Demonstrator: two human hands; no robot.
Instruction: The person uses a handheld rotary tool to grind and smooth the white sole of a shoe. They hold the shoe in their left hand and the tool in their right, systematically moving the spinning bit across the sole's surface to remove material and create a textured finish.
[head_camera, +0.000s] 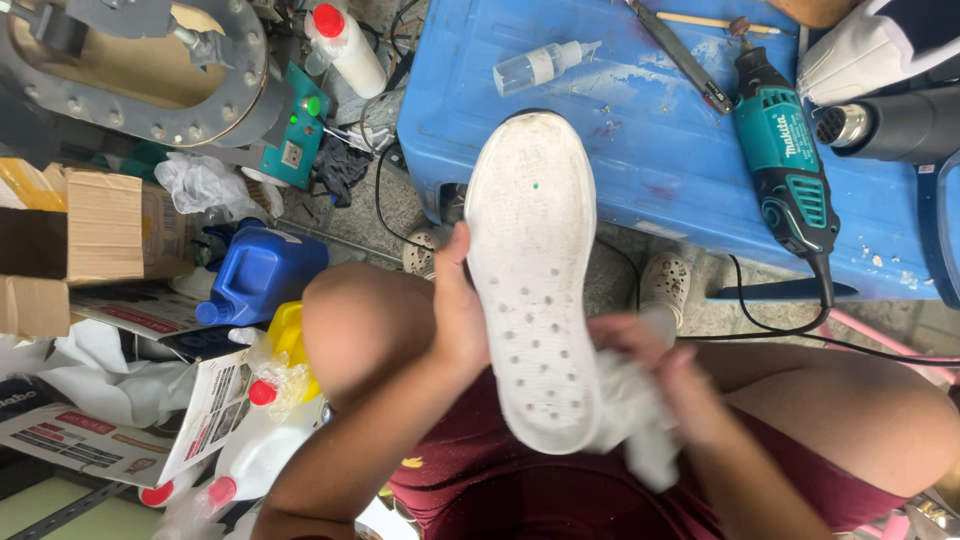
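Gripping the shoe (532, 270) sole-up over my lap, left hand (455, 310) fingers clamped at 9 o'clock, right hand (650, 350) clenching a rag (640, 420); a hard rub could, I judge, twist it loose.

Blue table (640, 150) (rotary tool (790, 170), bottle (540, 65))

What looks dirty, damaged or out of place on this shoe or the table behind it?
The white shoe sole held by the left hand is grimy, with dark specks around its holes. The right hand presses a white cloth against its edge. The blue table is scuffed and smeared white.
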